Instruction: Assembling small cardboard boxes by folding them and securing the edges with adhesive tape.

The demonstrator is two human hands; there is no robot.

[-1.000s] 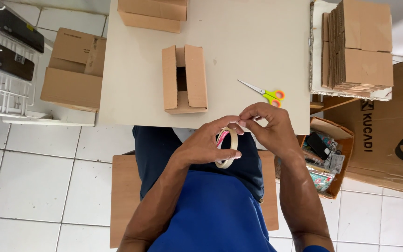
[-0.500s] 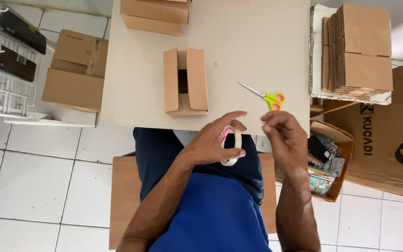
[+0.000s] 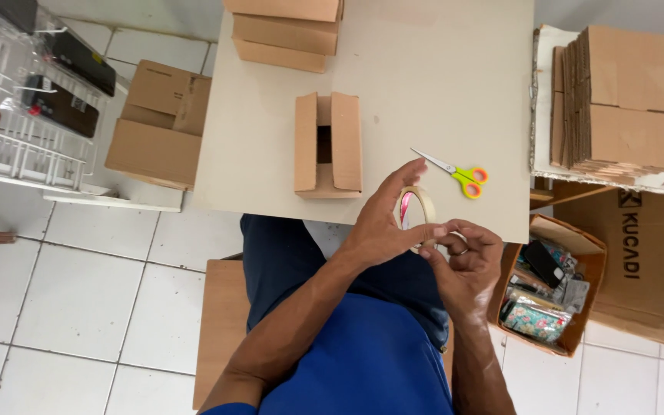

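The left hand (image 3: 382,230) grasps a tape roll (image 3: 416,211) held upright over the table's (image 3: 424,92) near edge. The right hand (image 3: 466,265) pinches at the roll's lower rim, just off that edge. Scissors (image 3: 459,173) with yellow-orange handles lie near the near right corner. An open brown box (image 3: 328,144) stands at mid-table by the near edge; bare surface separates it from the scissors. Stacked brown boxes (image 3: 282,31) sit at the far edge.

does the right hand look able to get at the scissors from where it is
Probably yes. The scissors lie in the open on the table, just beyond the right hand, with nothing between them. That hand is busy at the tape roll, which the left hand holds, so it would need to let go first.
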